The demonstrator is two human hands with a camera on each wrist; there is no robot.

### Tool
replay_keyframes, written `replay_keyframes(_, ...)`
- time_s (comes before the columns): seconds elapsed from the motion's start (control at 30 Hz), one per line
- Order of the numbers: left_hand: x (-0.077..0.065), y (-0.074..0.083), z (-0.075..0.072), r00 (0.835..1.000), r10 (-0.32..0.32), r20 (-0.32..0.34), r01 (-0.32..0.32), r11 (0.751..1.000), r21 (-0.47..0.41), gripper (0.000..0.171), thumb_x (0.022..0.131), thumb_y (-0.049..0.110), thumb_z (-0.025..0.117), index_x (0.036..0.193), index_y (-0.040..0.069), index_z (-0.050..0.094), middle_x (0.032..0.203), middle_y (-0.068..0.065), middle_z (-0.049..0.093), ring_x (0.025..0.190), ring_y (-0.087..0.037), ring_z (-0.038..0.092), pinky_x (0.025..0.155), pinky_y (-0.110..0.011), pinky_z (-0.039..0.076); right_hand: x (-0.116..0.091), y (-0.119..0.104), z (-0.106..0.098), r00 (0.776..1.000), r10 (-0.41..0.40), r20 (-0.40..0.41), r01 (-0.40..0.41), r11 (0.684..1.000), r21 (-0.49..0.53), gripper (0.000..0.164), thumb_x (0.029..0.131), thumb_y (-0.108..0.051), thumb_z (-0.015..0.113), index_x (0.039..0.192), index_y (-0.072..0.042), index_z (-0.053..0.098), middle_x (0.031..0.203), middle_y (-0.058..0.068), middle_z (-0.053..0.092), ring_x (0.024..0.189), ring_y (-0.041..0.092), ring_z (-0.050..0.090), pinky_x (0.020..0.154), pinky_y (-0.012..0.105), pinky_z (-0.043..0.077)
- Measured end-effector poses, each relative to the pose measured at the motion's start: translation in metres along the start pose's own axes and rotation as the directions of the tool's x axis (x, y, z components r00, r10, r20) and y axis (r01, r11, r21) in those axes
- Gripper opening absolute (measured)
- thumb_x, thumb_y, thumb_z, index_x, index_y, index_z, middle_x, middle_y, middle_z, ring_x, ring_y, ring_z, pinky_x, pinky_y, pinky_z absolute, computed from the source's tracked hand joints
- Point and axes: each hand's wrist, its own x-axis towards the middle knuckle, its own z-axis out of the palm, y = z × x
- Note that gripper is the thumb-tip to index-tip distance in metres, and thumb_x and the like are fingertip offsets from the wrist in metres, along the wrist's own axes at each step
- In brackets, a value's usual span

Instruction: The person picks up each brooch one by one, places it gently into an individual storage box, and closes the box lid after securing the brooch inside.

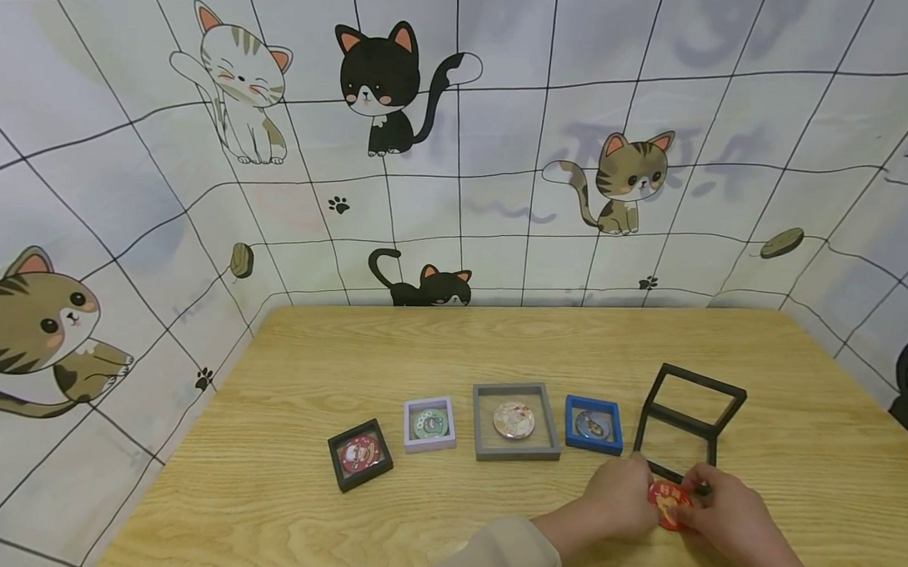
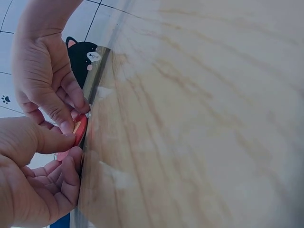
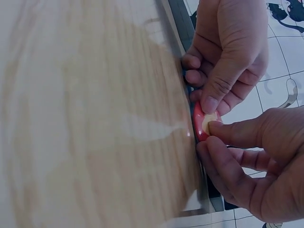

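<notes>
A red round badge with gold markings lies between my two hands at the right front of the table. My left hand pinches its left edge, the thumb on its face in the left wrist view. From the other side, my right hand grips the badge with thumb and fingers, as the right wrist view shows. Just beyond them, a black display frame stands unfolded, one half raised and the other low at the table. My fingers overlap its near edge in the head view.
Left of my hands runs a row of framed badges: a blue frame, a larger grey frame, a lilac frame and a tilted black frame. They stand on the wooden table. A cat-printed cloth surrounds it.
</notes>
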Motion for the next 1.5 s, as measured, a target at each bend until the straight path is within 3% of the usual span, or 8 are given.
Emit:
replay_keyframes(0.27,0.002,-0.004,-0.003,0.997,0.041,-0.069,-0.05,0.988,-0.144,0.017,0.076,0.017,0.067,0.082,0.015,0.052,0.062,0.007,0.044,0.056,-0.004,0.04,0.048,-0.015,0.032,-0.001,-0.004,0.0,0.997,0.04,-0.062,-0.034,0.995,0.099,0.025,0.075,-0.012,0.072,0.088,0.0,0.053,0.066,0.003,0.062,0.06,0.013,0.054,0.05,0.026,0.041)
replay_keyframes(0.43,0.002,-0.006,-0.005,0.997,0.014,-0.07,-0.03,0.972,-0.235,0.014,0.079,0.016,0.065,0.086,0.013,0.054,0.057,0.006,0.042,0.051,-0.005,0.038,0.045,-0.017,0.031,-0.001,-0.003,-0.001,0.997,0.031,-0.064,-0.025,0.996,0.091,0.025,0.077,-0.015,0.07,0.084,0.003,0.055,0.065,0.001,0.058,0.059,0.014,0.051,0.049,0.025,0.04)
replay_keyframes(0.6,0.004,-0.006,-0.008,0.994,-0.005,-0.105,-0.032,0.938,-0.344,0.011,0.079,0.013,0.066,0.085,0.01,0.057,0.058,0.007,0.043,0.049,-0.004,0.037,0.042,-0.017,0.031,0.001,-0.004,-0.007,0.998,-0.006,-0.058,0.011,0.997,0.083,0.028,0.08,-0.02,0.068,0.083,0.005,0.056,0.066,0.001,0.056,0.06,0.014,0.05,0.051,0.025,0.041)
replay_keyframes(0.8,0.006,-0.004,-0.012,0.991,-0.047,-0.126,-0.019,0.876,-0.482,0.009,0.08,0.01,0.064,0.085,0.01,0.056,0.063,0.007,0.048,0.051,-0.002,0.043,0.045,-0.016,0.037,0.001,-0.005,-0.012,0.999,-0.019,-0.037,0.027,0.977,0.21,0.032,0.083,-0.019,0.064,0.091,0.01,0.052,0.063,0.003,0.059,0.054,0.015,0.058,0.048,0.024,0.045)
replay_keyframes(0.97,0.01,-0.002,-0.014,0.987,-0.073,-0.145,-0.012,0.859,-0.511,0.008,0.082,0.011,0.063,0.086,0.009,0.056,0.059,0.006,0.046,0.048,-0.003,0.041,0.042,-0.017,0.035,0.001,-0.008,-0.015,0.999,-0.016,-0.04,0.026,0.965,0.26,0.033,0.086,-0.02,0.061,0.095,0.01,0.049,0.058,0.004,0.06,0.051,0.016,0.059,0.047,0.025,0.044)
replay_keyframes(1.13,0.014,0.0,-0.019,0.983,-0.09,-0.161,-0.001,0.872,-0.49,0.008,0.083,0.013,0.063,0.088,0.01,0.057,0.054,0.005,0.041,0.043,-0.005,0.036,0.039,-0.019,0.03,0.004,-0.011,-0.015,0.999,-0.004,-0.037,0.016,0.937,0.349,0.032,0.088,-0.014,0.057,0.098,0.014,0.045,0.059,0.009,0.062,0.051,0.018,0.06,0.048,0.026,0.048)
replay_keyframes(1.33,0.024,0.004,-0.021,0.978,-0.065,-0.199,-0.018,0.921,-0.389,0.008,0.083,0.015,0.061,0.088,0.01,0.058,0.059,0.006,0.045,0.046,-0.006,0.038,0.041,-0.018,0.031,0.01,-0.011,-0.016,1.0,0.016,-0.021,-0.004,0.886,0.463,0.035,0.088,-0.011,0.055,0.102,0.017,0.038,0.066,0.013,0.063,0.056,0.02,0.063,0.053,0.029,0.051)
replay_keyframes(1.5,0.032,0.007,-0.02,0.968,-0.035,-0.248,-0.034,0.963,-0.269,0.006,0.08,0.014,0.062,0.085,0.011,0.06,0.062,0.006,0.051,0.052,-0.005,0.041,0.045,-0.015,0.031,0.015,-0.007,-0.018,0.999,0.036,-0.019,-0.022,0.875,0.484,0.035,0.089,-0.013,0.055,0.1,0.016,0.039,0.07,0.013,0.064,0.059,0.019,0.063,0.054,0.029,0.052)
